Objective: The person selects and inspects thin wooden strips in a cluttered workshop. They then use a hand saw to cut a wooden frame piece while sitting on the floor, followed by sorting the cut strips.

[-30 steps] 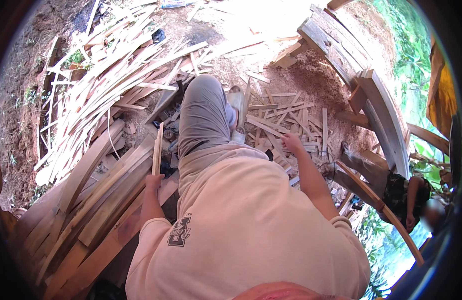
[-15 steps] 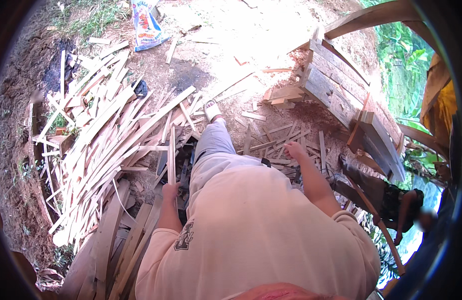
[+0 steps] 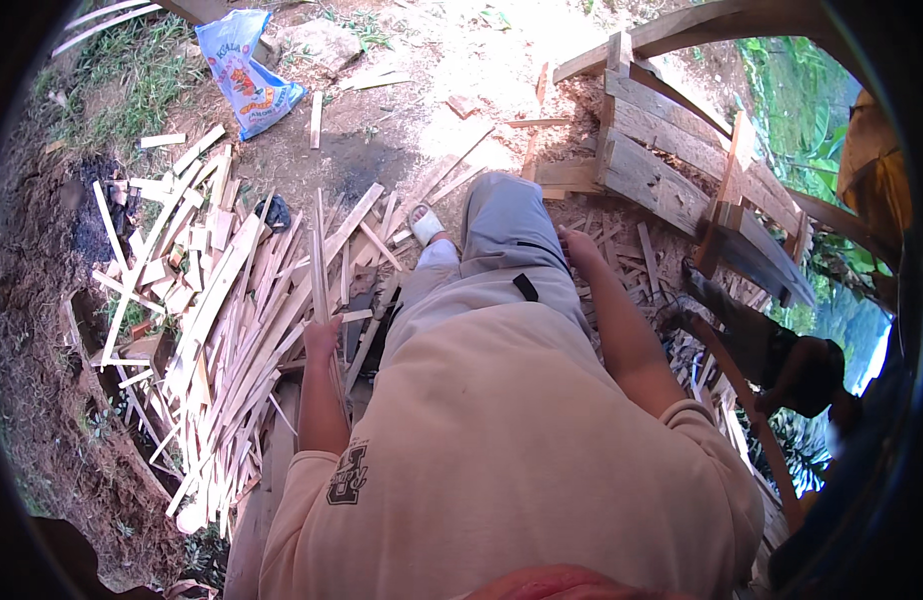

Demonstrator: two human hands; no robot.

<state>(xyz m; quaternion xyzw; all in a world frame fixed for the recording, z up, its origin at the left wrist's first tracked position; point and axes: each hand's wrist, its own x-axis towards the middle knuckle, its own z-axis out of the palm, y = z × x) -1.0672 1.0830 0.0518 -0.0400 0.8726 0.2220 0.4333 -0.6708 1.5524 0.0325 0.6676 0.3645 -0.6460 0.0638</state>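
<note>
My left hand (image 3: 323, 338) is closed round the lower end of a long, thin wooden strip (image 3: 319, 255), which points away from me over the edge of a wood pile. Beside my raised right knee, my right hand (image 3: 580, 248) hangs with loosely bent fingers and nothing visible in it. Part of that hand is hard to make out against the grey trousers (image 3: 507, 225). To the left of the strip lies a big heap of pale wooden offcuts (image 3: 222, 310). One sandalled foot (image 3: 425, 224) rests on the ground by the heap's right edge.
A stack of wide boards (image 3: 662, 190) stands at the right. Closer on that side, another person (image 3: 782, 360) is beside a curved wooden pole (image 3: 747, 400). A blue and white sack (image 3: 244, 75) lies at the far left. Scattered strips (image 3: 622, 245) cover ground near my right hand.
I have stepped forward, and my right knee has come up into view. My left hand has moved forward with the wooden strip. My right hand has swung forward beside the knee.
</note>
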